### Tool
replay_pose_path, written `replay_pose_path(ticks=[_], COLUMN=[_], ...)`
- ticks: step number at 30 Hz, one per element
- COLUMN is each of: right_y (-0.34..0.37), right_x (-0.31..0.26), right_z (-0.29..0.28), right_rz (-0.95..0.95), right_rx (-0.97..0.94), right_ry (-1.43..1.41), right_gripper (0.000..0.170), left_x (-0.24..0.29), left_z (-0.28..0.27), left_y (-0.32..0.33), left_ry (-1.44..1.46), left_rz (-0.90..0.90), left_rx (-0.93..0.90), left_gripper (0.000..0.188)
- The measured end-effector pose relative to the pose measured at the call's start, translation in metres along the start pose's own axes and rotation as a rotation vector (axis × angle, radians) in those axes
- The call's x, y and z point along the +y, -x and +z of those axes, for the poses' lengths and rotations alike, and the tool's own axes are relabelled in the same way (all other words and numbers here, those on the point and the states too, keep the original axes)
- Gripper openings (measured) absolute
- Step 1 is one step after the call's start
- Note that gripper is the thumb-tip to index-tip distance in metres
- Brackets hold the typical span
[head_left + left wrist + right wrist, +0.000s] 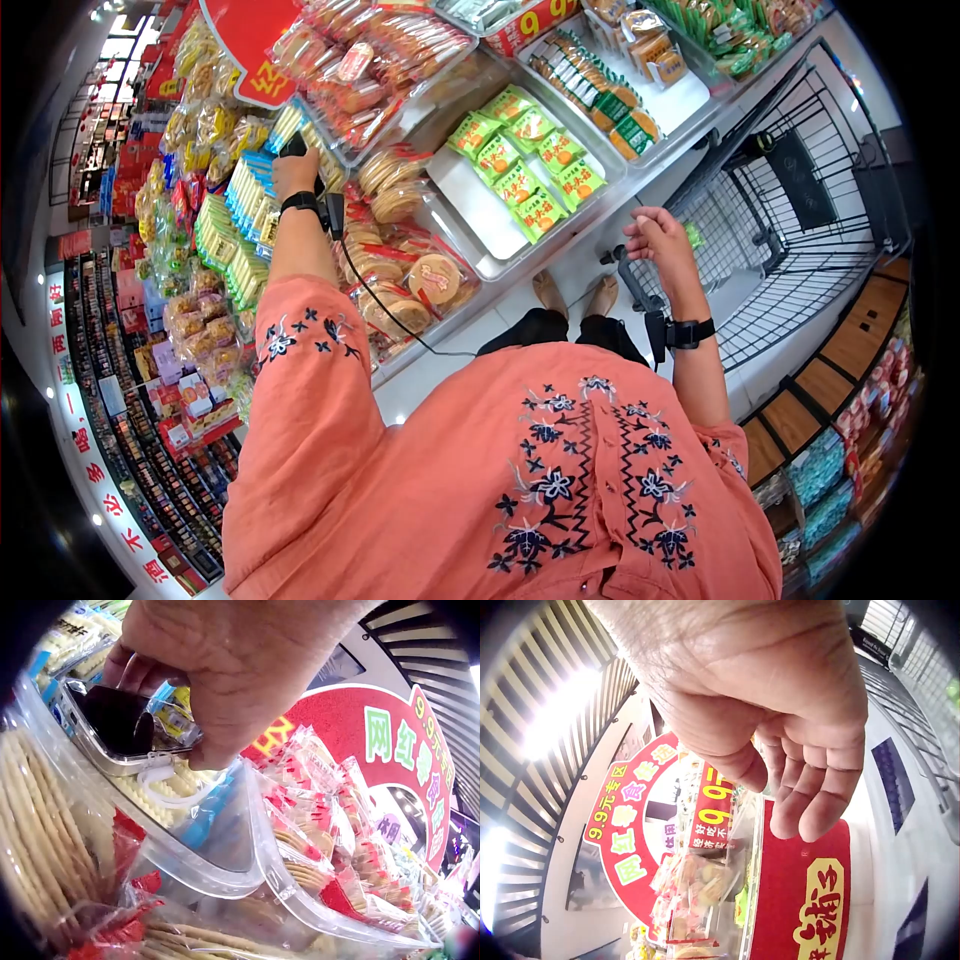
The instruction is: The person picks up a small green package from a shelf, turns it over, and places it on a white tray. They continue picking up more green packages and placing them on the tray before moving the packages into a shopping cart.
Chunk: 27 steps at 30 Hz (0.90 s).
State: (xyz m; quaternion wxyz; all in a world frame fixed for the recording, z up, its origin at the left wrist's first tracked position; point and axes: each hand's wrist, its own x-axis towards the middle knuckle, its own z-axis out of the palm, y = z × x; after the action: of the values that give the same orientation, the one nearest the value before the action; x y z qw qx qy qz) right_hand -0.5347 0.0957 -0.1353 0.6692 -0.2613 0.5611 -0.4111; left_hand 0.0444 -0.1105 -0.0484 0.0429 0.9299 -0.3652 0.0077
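My left hand point(296, 172) grips a dark smartphone point(112, 724) in a clear case with a white loop strap. Phone and hand are over a clear bin point(217, 881) of blue-and-cream packaged snacks point(250, 195). Bagged round crackers point(385, 275) lie just beside that arm. On the other side, my right hand point(660, 245) hangs with loosely bent fingers and holds nothing. It is beside the wire shopping cart point(755, 325), where a small green packet point(694, 235) lies. Green snack packets point(540, 213) sit in a white tray point(470, 222) between the hands.
Clear bins of red-wrapped crackers point(350, 75) and green-and-orange packs point(610, 105) line the back. A red sign point(349, 724) stands above the display. Shelves of bottles point(115, 400) run along the left, and wooden panels point(840, 370) border the right.
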Motion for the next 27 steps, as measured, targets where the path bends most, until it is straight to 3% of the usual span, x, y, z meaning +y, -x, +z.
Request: replay_pose_path(ticks=[6,9,14,17,19,23,25,27], right_y=[-0.001,-0.003,-0.005,-0.01,-0.014,-0.013,-0.012,-0.014], right_x=[-0.006,-0.006,-0.006,-0.002,0.0,0.007,0.015,0.021], right_z=[-0.006,-0.012,-0.023,-0.037,-0.044,-0.078,-0.1,-0.124], right_rz=[0.011,0.01,0.01,-0.02,-0.034,-0.031,-0.021,-0.004], right_rx=[0.008,0.012,0.02,0.027,0.027,0.103,0.144,0.19], right_ry=[-0.02,-0.038,-0.056,-0.055,-0.068,-0.087,-0.126,-0.201], right_gripper=[0.027,0.026,0.026,0.027,0.027,0.029,0.031,0.031], left_x=[-0.023,-0.027,-0.015,-0.005,0.032,0.103,0.135,0.155], left_z=[-0.015,-0.032,-0.084,-0.103,-0.138,-0.157,-0.142,-0.114], left_y=[-0.019,0.004,0.034,0.045,0.105,0.222,0.289,0.332], left_ry=[0.038,0.097,0.277,0.67,0.905,1.155,1.135,1.23], left_rz=[0.185,0.247,0.198,0.478,0.591,0.877,0.834,0.822], left_rx=[-0.18,0.12,0.194,0.377,0.318,0.082,0.052,-0.228], left_gripper=[0.113,0.114,0.107,0.092,0.073,0.052,0.047,0.043])
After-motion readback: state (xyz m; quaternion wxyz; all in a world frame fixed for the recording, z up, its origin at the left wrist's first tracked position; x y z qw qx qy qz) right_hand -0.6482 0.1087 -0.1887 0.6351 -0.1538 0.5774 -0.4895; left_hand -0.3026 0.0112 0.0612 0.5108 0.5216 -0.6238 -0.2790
